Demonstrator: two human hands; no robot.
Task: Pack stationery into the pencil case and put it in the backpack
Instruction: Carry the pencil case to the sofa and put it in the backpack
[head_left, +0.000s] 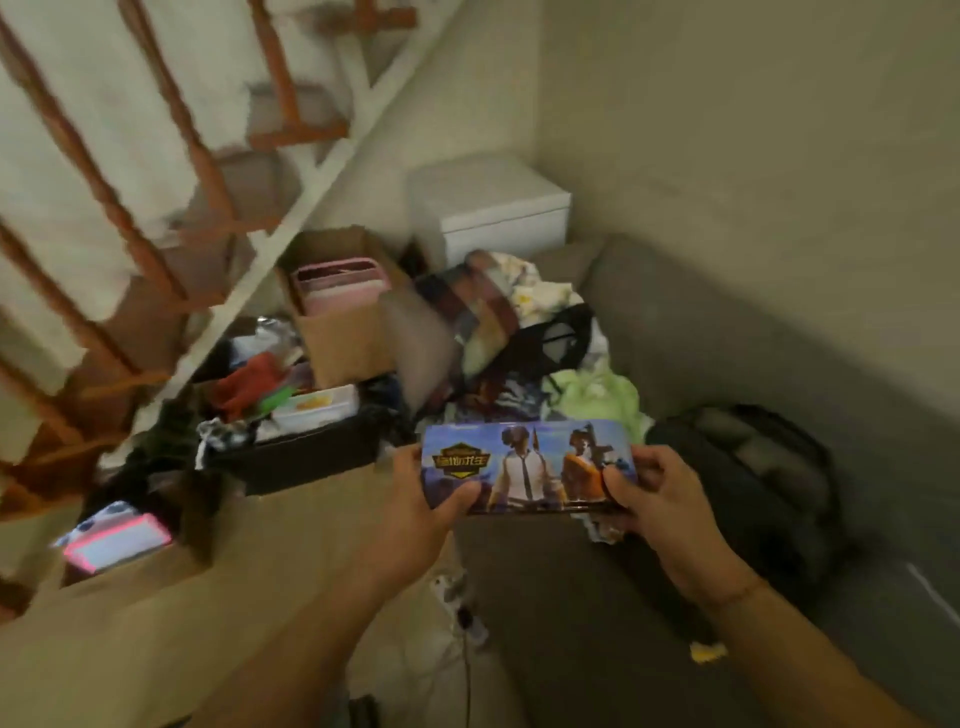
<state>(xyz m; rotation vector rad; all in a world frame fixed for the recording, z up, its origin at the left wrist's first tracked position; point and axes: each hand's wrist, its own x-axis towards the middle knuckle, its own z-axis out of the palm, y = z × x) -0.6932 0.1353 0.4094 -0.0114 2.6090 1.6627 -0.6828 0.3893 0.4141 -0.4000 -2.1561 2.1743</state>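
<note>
Above the sofa (727, 322), left hand (426, 499) and right hand (660, 499) each grip an end of the closed case (524, 467); packing looks done, the backpack (753, 478) beside it awaits.

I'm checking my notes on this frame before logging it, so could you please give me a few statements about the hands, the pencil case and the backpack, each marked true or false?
1. Both hands grip the pencil case, the left hand at one end and the right hand at the other. True.
2. The pencil case is plain black. False: its lid bears a colourful print of figures.
3. The pencil case lies inside the backpack. False: it is held in the air, beside the dark backpack.
4. The backpack sits on the grey sofa, to the person's right. True.
5. The pencil case looks closed. True.
</note>
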